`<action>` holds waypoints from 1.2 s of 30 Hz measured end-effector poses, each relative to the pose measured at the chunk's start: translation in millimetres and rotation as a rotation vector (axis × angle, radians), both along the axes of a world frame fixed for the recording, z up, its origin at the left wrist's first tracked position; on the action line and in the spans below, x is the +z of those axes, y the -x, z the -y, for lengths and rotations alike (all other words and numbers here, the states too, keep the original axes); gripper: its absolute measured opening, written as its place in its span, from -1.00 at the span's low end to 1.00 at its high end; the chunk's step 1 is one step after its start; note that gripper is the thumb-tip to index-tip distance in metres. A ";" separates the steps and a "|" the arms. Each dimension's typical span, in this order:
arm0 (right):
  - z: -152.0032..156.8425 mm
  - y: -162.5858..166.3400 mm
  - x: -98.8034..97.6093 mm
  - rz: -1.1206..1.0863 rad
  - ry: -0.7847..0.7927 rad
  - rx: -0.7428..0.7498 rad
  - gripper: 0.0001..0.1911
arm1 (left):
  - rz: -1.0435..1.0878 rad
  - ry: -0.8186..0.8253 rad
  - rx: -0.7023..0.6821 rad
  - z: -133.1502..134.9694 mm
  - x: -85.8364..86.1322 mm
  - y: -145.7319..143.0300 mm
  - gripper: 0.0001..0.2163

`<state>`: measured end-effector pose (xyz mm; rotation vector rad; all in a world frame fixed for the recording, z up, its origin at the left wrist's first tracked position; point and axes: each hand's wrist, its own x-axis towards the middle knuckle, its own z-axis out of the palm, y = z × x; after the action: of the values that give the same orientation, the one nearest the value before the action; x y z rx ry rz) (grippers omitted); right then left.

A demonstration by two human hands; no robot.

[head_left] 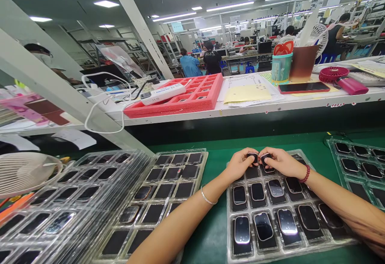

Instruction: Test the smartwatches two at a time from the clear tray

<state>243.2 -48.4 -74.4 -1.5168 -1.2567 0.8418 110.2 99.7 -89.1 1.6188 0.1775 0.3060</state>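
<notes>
Near the back of a clear plastic tray (231, 232), my left hand (240, 163) pinches a dark-faced smartwatch body (253, 158) between thumb and fingers. Close beside it, my right hand (279, 161) is closed on a second smartwatch body (266, 159), also dark with a rounded metal edge. Both hands are above the tray's far row, and my fingers partly cover the two pieces. In the tray's front rows lie several more watch bodies (288, 221), screens up, each in its own black-lined pocket. My right forearm hides part of the tray's right side.
Left of my arms stand another clear tray (168, 189) and a tall stack of filled trays (87, 191). A further tray (350, 163) lies at the right. On the shelf behind are a red foam tray (207, 91), a phone (303, 88) and a small fan (333, 73).
</notes>
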 end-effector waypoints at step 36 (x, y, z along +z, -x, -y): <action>0.1 -0.9 1.0 0.099 -0.050 -0.040 -0.69 | 0.033 0.106 0.041 -0.5 -4.2 -1.5 -0.46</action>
<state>244.1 -48.5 -73.5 -1.5543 -1.3059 0.7114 111.8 100.2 -93.2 1.5062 0.1985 0.3487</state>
